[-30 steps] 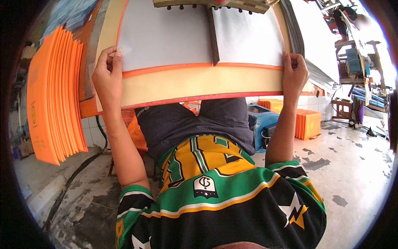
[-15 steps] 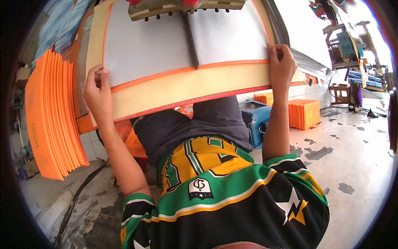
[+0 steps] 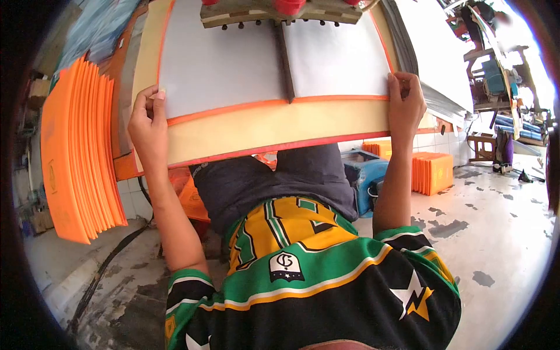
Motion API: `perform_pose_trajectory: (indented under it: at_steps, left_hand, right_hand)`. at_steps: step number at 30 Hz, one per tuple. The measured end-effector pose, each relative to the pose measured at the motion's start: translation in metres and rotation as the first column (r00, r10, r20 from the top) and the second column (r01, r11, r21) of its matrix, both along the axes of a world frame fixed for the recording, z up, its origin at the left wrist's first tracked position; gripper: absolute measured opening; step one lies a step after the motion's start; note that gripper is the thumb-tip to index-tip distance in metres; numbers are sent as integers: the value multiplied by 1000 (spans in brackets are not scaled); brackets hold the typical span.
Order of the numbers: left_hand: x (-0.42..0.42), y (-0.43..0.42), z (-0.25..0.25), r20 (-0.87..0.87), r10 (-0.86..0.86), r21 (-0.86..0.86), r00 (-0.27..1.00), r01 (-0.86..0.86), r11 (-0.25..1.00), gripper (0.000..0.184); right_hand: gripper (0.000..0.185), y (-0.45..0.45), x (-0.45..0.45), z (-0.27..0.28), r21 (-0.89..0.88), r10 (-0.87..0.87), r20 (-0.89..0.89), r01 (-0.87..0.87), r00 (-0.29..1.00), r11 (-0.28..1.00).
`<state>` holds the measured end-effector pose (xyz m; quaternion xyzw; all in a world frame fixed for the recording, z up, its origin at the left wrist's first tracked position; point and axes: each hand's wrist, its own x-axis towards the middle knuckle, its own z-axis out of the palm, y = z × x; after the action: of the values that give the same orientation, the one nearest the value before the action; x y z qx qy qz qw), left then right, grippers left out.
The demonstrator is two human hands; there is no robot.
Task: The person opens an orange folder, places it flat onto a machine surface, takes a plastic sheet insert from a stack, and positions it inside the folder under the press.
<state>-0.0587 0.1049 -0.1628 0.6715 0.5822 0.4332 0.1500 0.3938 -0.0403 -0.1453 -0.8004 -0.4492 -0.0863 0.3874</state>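
An orange-edged sheet with whitish plastic panels lies on a cream board that has a red front edge. A dark narrow bar runs down between the two panels. My left hand is closed, thumb and fingers pinching the sheet's near left corner. At the near right corner, my right hand pinches the orange edge in the same way. Above the far part of the sheet hangs a machine head with red parts and a row of small dark studs; its upper portion is out of view.
A stack of orange folders stands left of the board. More orange folders sit on the floor at right, near a blue container. White sheets are piled right of the board. A black cable crosses the floor.
The view has shifted slightly, so the board, sheet and both hands appear a little further right. Both hands keep their pinch at the corners, and the sheet's near edge looks more level.
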Motion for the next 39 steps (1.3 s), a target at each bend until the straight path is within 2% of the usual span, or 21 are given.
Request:
perform_pose_trajectory:
  at_steps: [3,5,6,8,9,10,12,14,18,19,22,24,25,29,30,32,36,37,39]
  left_hand:
    - [-3,0,3,52,-11,-50,999,14,999,26]
    - [-5,-4,14,-4,-60,-152,998,58,987,30]
    - [-4,-7,19,6,-43,-143,999,43,989,30]
    - [-1,-13,27,-16,-107,-123,994,105,987,35]
    - [0,-17,33,93,-96,-263,991,117,958,37]
    - [-2,-19,32,104,-83,-255,991,107,961,37]
    - [-4,-20,26,114,-164,-183,980,183,966,38]
    - [-3,-23,25,74,-192,-129,978,201,971,35]
    - [0,-26,27,20,-197,-99,980,198,975,33]
    - [-1,-26,29,46,-202,-133,978,206,969,33]
    - [0,-26,31,103,-205,-154,973,220,963,35]
    - [-2,-28,35,88,-206,-227,974,221,948,35]
    - [-3,-29,32,93,-214,-205,972,229,952,44]
    - [-4,-30,38,63,-223,-271,973,232,934,50]
    - [-1,-33,37,101,-214,-279,972,234,931,50]
    - [-5,-33,40,-50,-271,-232,961,253,939,49]
    - [-11,-41,37,-99,-299,-342,949,250,906,47]
    - [-6,-29,43,-75,-267,-208,961,247,947,34]
    - [-11,-33,40,-75,-303,-235,950,278,931,39]
  right_hand:
    - [24,-1,3,-2,-14,8,23,-8,1000,1000]
    - [24,-2,-3,5,-52,4,-16,-5,1000,999]
    - [24,-3,-5,7,-43,21,-5,-21,1000,999]
    - [25,-4,-3,8,-159,-30,3,30,1000,987]
    - [25,-4,-3,8,-151,-14,14,16,1000,988]
    - [27,-4,-3,8,-139,11,5,-10,1000,990]
    - [28,-3,-1,7,-124,45,6,-43,999,991]
    - [29,-2,-1,7,-214,39,122,-12,992,977]
    - [29,-5,-2,9,-286,53,150,-8,987,958]
    - [30,-3,-8,12,-283,41,106,-9,994,959]
    - [32,-4,-4,12,-302,77,156,-26,985,953]
    - [32,-4,-7,16,-327,75,154,-21,985,945]
    - [33,-6,-4,15,-346,85,163,-23,983,938]
    - [34,-15,0,9,-367,86,192,-10,978,930]
    - [33,-17,8,16,-366,72,201,7,977,930]
    - [32,-16,1,21,-394,55,203,30,978,919]
    - [29,-17,-1,22,-435,22,198,68,980,898]
    - [30,-20,2,20,-425,11,203,78,979,902]
    - [30,-26,9,16,-425,3,214,91,977,901]
